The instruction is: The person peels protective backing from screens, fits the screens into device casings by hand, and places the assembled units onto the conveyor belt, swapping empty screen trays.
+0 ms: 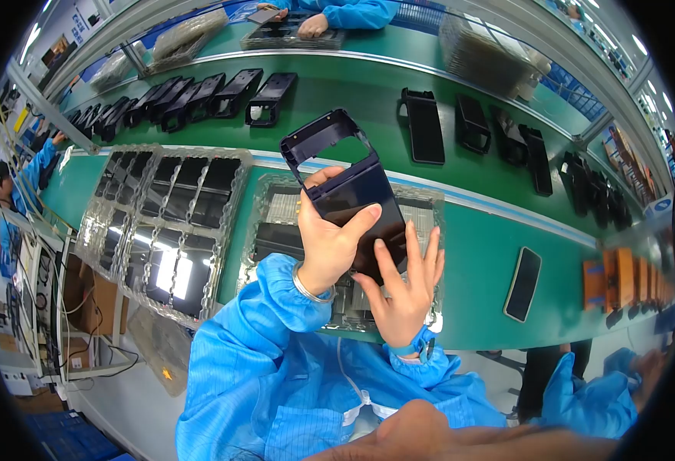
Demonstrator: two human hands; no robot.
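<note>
A black handheld terminal (368,211), with a glossy screen and an open frame at its upper end, is tilted in front of me above the bench. My left hand (330,242) grips its left side, thumb across the front and fingers behind. At the lower end of the screen, my right hand (405,300) rests with fingers stretched and apart, touching the glass and the right edge. Beneath both hands lies a clear plastic tray (264,207) with dark panels in it, partly hidden by my arms and the terminal.
Clear trays of black screens (180,196) lie at left. Black terminal housings (271,100) line the green conveyor (337,84), with more units (423,127) at right. A phone (523,284) and orange holders (622,278) are to the right. A co-worker's hands (313,26) work across the line.
</note>
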